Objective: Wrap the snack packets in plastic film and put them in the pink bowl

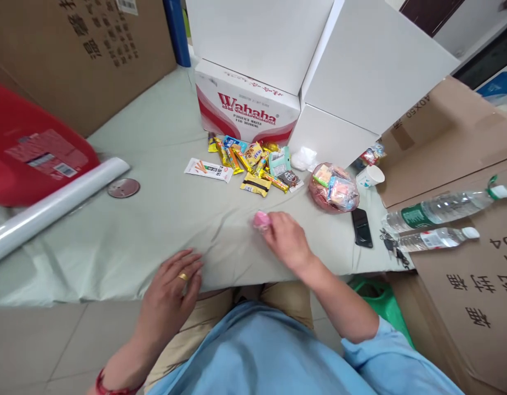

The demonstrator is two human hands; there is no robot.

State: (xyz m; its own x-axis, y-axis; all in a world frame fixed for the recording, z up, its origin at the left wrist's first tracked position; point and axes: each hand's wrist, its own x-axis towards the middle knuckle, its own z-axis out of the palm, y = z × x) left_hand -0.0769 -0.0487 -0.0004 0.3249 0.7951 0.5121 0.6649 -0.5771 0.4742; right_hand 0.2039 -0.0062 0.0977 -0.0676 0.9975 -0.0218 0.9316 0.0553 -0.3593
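Observation:
My right hand (289, 241) is closed on a small pink wrapped snack (261, 219), held just over the pale green tablecloth. Near the front edge, my left hand (171, 288) lies flat on the cloth with a ring on one finger, holding nothing. Beyond my right hand sits a pile of wrapped snacks (259, 159), mostly yellow. A white snack packet (209, 170) lies at the pile's left and a yellow packet (255, 185) at its front. To the right, a reddish clear bowl (325, 203) holds several wrapped treats.
Behind the snacks stands a Wahaha carton (249, 107) beside white boxes (343, 60). A phone (362, 227), keys (395, 247), a paper cup (370, 176) and two water bottles (446, 209) lie or stand right. Left are a plastic roll (60, 206), red container (35, 148) and round lid (124, 188).

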